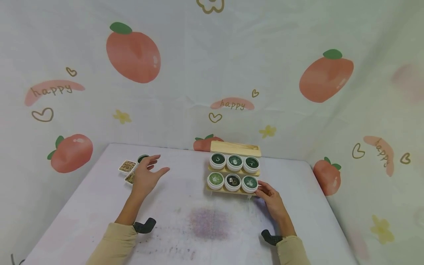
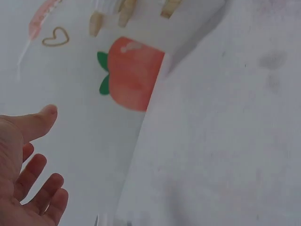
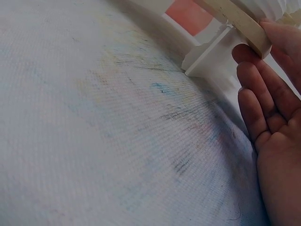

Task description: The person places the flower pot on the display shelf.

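Note:
My right hand [image 1: 273, 201] grips the right end of the lower shelf of a tiered wooden rack [image 1: 198, 190]. In the right wrist view, the thumb lies above the wooden board [image 3: 242, 29] and the fingers are below its edge. White round jars with green and dark contents stand in two rows on the rack, among them a light green jar [image 1: 216, 180] and a dark one [image 1: 232, 181]. My left hand [image 1: 146, 179], thumb and fingers apart, hovers beside small white dishes at the left and holds nothing. It partly hides a dish of greenish bits [image 1: 129, 179].
Behind that dish sits a square white dish [image 1: 127, 166] of tan bits, next to a dark green round jar [image 1: 142, 158]. A bare wooden top tier [image 1: 232, 148] rises at the rack's back. Fruit-printed cloth [image 1: 179, 73] hangs behind the white-covered table [image 1: 179, 235].

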Demonstrator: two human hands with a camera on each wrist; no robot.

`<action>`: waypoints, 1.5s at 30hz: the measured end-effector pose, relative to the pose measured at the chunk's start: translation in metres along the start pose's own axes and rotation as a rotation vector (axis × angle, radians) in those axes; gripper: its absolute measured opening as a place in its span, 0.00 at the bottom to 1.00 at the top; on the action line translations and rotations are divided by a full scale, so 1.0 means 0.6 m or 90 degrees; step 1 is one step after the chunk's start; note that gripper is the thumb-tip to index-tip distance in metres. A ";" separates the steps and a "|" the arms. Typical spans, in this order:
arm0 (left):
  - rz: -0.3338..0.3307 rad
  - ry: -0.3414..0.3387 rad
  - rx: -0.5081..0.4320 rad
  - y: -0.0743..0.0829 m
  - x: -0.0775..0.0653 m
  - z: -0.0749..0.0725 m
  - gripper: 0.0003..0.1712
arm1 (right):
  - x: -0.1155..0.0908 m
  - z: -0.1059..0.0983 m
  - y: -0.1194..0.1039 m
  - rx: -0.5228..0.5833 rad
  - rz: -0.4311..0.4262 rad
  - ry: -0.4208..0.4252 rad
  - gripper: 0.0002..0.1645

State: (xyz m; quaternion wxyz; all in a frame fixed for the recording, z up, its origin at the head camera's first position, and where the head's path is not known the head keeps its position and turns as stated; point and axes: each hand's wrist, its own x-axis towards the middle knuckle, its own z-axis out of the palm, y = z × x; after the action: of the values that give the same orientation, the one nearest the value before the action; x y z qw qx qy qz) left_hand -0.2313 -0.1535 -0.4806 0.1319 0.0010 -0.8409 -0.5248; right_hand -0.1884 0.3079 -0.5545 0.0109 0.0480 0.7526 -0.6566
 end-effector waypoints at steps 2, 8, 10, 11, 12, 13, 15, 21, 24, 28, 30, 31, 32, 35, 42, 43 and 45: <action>-0.001 0.020 0.012 -0.008 -0.004 -0.010 0.35 | -0.001 0.000 0.001 -0.001 -0.002 -0.003 0.28; -0.020 0.096 0.060 -0.032 -0.011 -0.040 0.34 | -0.003 -0.001 0.002 0.005 0.002 0.005 0.24; -0.041 0.115 0.072 -0.041 -0.011 -0.051 0.34 | -0.003 0.000 0.002 0.009 0.004 0.007 0.23; -0.052 0.120 0.076 -0.045 -0.012 -0.057 0.35 | -0.003 0.000 0.002 0.011 0.003 0.007 0.22; -0.065 0.123 0.079 -0.049 -0.012 -0.063 0.35 | -0.003 0.000 0.002 0.013 0.004 0.007 0.22; -0.076 0.127 0.075 -0.053 -0.012 -0.068 0.36 | -0.002 0.000 0.001 0.012 0.004 0.007 0.23; -0.092 0.137 0.071 -0.061 -0.014 -0.077 0.36 | -0.002 -0.001 0.000 0.008 0.004 0.005 0.24; -0.129 0.152 0.096 -0.085 -0.020 -0.092 0.39 | -0.001 0.000 -0.003 -0.004 0.012 0.004 0.29; -0.156 0.143 0.115 -0.091 -0.022 -0.096 0.42 | -0.001 0.000 -0.003 -0.006 0.015 0.005 0.30; -0.176 0.139 0.115 -0.096 -0.026 -0.097 0.45 | -0.001 0.001 -0.004 0.001 0.010 0.004 0.28; -0.192 0.131 0.112 -0.099 -0.028 -0.098 0.46 | -0.001 0.002 -0.005 0.004 0.007 0.003 0.27; -0.198 0.126 0.111 -0.101 -0.029 -0.098 0.47 | -0.001 0.003 -0.005 0.007 0.006 0.002 0.27; -0.204 0.119 0.113 -0.103 -0.029 -0.098 0.48 | -0.001 0.003 -0.005 0.008 0.005 0.002 0.27; -0.219 0.102 0.113 -0.110 -0.030 -0.098 0.50 | 0.000 0.003 -0.004 0.007 0.002 0.000 0.26; -0.220 0.078 0.122 -0.115 -0.038 -0.096 0.49 | -0.001 0.002 0.001 0.023 0.002 0.006 0.21; -0.222 0.077 0.121 -0.116 -0.040 -0.096 0.49 | -0.002 0.002 0.001 0.026 -0.001 0.007 0.19; -0.228 0.073 0.119 -0.118 -0.041 -0.095 0.47 | -0.003 0.002 0.001 0.035 -0.008 0.004 0.18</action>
State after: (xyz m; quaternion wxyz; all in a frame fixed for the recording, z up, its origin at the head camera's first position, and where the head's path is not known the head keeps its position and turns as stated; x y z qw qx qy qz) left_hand -0.2046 -0.2323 -0.5250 0.0835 0.1928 -0.8634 -0.4587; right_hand -0.1865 0.3069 -0.5553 0.0027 0.0456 0.7347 -0.6769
